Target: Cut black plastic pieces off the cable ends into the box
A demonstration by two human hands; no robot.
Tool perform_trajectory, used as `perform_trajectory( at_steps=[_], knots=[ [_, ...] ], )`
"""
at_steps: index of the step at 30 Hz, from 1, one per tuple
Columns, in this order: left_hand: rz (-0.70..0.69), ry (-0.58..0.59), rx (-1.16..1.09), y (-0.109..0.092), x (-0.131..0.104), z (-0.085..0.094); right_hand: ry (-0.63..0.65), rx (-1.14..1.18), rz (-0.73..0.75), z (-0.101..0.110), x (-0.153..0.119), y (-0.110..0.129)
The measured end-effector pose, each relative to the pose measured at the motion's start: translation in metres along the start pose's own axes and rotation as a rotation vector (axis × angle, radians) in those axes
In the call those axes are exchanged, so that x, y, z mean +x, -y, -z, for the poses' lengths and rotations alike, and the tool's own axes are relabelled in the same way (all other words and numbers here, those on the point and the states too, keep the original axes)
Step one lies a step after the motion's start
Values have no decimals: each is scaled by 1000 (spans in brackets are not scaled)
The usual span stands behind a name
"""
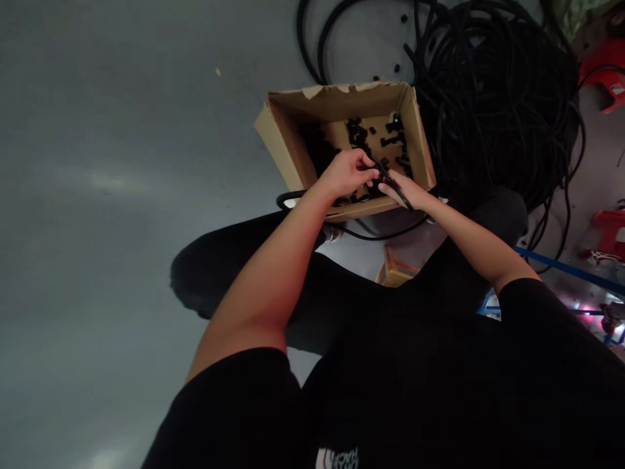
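Over a cardboard box point(424, 140), my left hand point(347, 172) is closed in a pinch on a thin black tube, whose gripped end is mostly hidden by the fingers. Close beside it, my right hand point(404, 189) is closed around dark scissors point(403, 197), their narrow end pointing toward the left fingertips. Many short black pieces point(357, 133) lie inside the box, with a darker heap at its left side. A length of black tube point(374, 238) loops below the box's near edge, passing behind my left forearm.
A large tangled pile of black tubing point(493, 98) lies right of the box. Small black bits point(397, 68) are scattered on the grey floor point(122, 130) beyond it. Red stools point(608, 75) stand at the far right, near a blue bar point(571, 267). My legs are around the box.
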State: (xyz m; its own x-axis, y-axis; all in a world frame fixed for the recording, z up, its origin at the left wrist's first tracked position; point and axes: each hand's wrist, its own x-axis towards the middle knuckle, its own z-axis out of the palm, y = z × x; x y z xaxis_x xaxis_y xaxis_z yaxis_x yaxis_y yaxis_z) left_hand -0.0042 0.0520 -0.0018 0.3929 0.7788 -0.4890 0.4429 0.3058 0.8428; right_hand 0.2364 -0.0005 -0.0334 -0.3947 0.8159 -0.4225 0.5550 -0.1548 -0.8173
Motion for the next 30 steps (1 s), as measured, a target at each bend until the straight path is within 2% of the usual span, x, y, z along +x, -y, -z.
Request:
perform_trajectory(
  at_steps=[5,12,16,19,21,24,30],
  knots=[
    [23,57,-48,3,3,5,11,-102,24,-4,1,-13],
    [80,130,95,-3,2,12,26,-194,-54,-5,-8,-4],
    [81,145,16,-4,-1,10,64,-68,-56,-5,-7,1],
    [64,203,-71,1,0,9,92,21,-44,-5,-5,2],
    [48,231,-89,4,2,10,70,4,-37,-4,-5,2],
    [39,216,-55,7,4,13,27,-24,-27,-1,-9,6],
    [73,165,49,11,7,20,84,97,-178,0,-16,13]
  ],
)
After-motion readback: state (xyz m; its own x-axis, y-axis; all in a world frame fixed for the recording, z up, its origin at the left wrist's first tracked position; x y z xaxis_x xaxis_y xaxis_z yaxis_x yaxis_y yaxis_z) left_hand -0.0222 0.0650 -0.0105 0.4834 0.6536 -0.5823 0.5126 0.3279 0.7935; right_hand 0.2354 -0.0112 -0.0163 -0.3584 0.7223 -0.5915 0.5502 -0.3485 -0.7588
